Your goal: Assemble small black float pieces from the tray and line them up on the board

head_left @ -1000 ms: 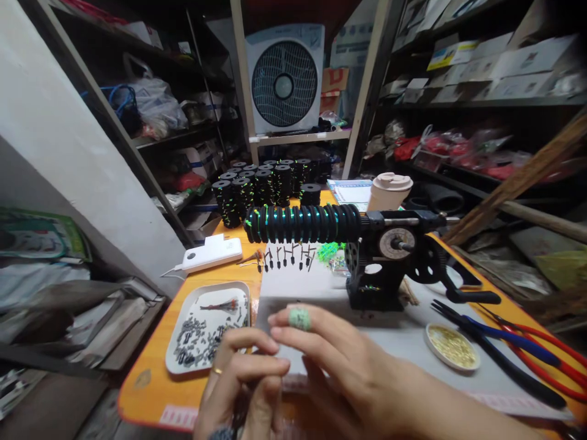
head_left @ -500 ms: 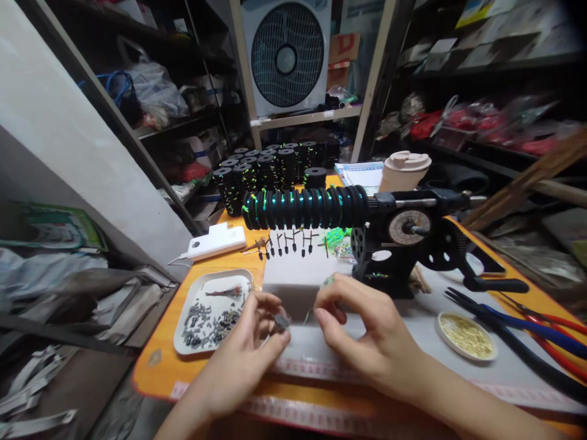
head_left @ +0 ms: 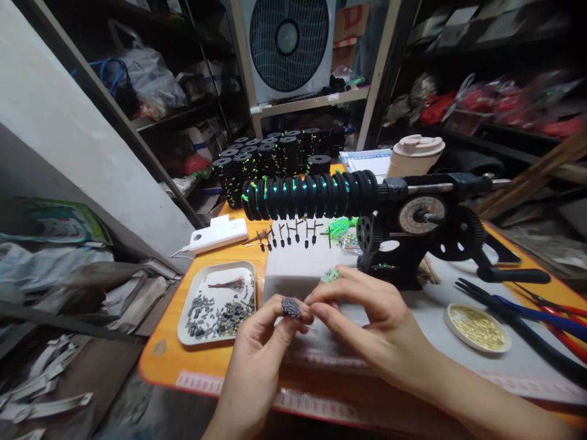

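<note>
My left hand [head_left: 262, 348] is raised over the front of the table, its fingers curled and the thumb pressed in. A dark grey, knobbly wrap [head_left: 290, 307] sits on one of its fingers. My right hand [head_left: 380, 324] meets it from the right, thumb and forefinger pinched together at the left fingertips. A pale green wrap [head_left: 330, 276] covers a finger of this hand. Whatever lies between the fingertips is too small or hidden to make out. Behind the hands, several small black pieces with thin stems [head_left: 297, 235] stand in a row along a white block [head_left: 284, 263].
A hand-cranked winder [head_left: 424, 214] carries black foam spools [head_left: 316, 195] wound with line. More spools [head_left: 287, 153] are stacked behind. At left are a white tray [head_left: 247, 273] of small parts and a power bank [head_left: 219, 234]. Gold bits [head_left: 479, 327] in a dish and pliers [head_left: 499, 311] lie right.
My hands have come together from a gap, the right fingertips now meeting the left. The left hand has turned, showing its grey wrap more fully. The view has shifted slightly.
</note>
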Tool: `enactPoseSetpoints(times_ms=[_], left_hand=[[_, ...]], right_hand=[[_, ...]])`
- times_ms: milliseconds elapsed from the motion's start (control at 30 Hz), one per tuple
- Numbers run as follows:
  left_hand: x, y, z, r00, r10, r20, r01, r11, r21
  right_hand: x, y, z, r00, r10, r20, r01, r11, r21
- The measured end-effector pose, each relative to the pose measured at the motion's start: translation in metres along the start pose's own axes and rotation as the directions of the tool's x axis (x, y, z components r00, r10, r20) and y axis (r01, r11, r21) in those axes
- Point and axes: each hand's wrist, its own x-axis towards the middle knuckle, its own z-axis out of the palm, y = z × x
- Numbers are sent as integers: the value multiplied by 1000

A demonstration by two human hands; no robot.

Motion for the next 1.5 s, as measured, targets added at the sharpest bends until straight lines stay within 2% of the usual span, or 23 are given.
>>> enactPoseSetpoints(times_ms=[100, 233, 433, 567, 667, 800, 867, 967, 1033, 1100, 1167, 1300, 1433, 1500], left_hand=[[-4, -4, 8, 997, -48, -55, 42, 994, -103], [-6, -4, 20, 994, -24, -104, 4, 983, -182], [-7, -4, 29, 991, 5, -137, -29, 983, -179], [-9, -7, 35, 979, 25, -203, -53, 989, -138], [-8, -7, 37, 976, 21, -218, -82, 958, -274], [-6, -4, 33, 978, -98, -185, -20, 837, -547], [-5, -3, 30, 976, -106, -192, -28, 810, -586], [-7, -4, 27, 975, -56, -214, -73, 832, -550], [-9, -4, 28, 983, -53, -177, -46, 858, -512], [-11, -4, 31, 987, -73, -140, -4, 876, -482], [-12, -4, 33, 984, -84, -154, 4, 888, -460], [-13, -5, 33, 965, -116, -234, -3, 891, -454], [-11, -3, 31, 972, -129, -195, -5, 822, -570], [-9, -2, 31, 981, -96, -171, -28, 794, -607]], right_hand=[[0, 2, 2, 1000, 1, -26, -2, 1000, -17], [-2, 4, 5, 999, 19, -45, -21, 999, -44], [-3, 2, 6, 997, 67, -37, -67, 998, 2], [-2, -3, 5, 997, 66, -27, -66, 998, 12], [-3, -5, 6, 1000, 7, -19, -7, 1000, -10], [-6, -2, 8, 980, -193, 44, 198, 965, -170], [-6, -1, 7, 974, -218, 59, 225, 958, -176], [-4, 0, 5, 991, -130, -10, 128, 987, -92], [-1, -1, 3, 997, -62, -42, 59, 997, -52], [0, -3, 3, 999, -6, -37, 6, 1000, -25], [0, -5, 3, 1000, 11, -12, -11, 1000, -4], [-3, -5, 7, 997, -67, 26, 69, 996, -60], [-6, -4, 9, 968, -236, 82, 248, 950, -188], [-6, -4, 8, 963, -253, 90, 265, 947, -180]])
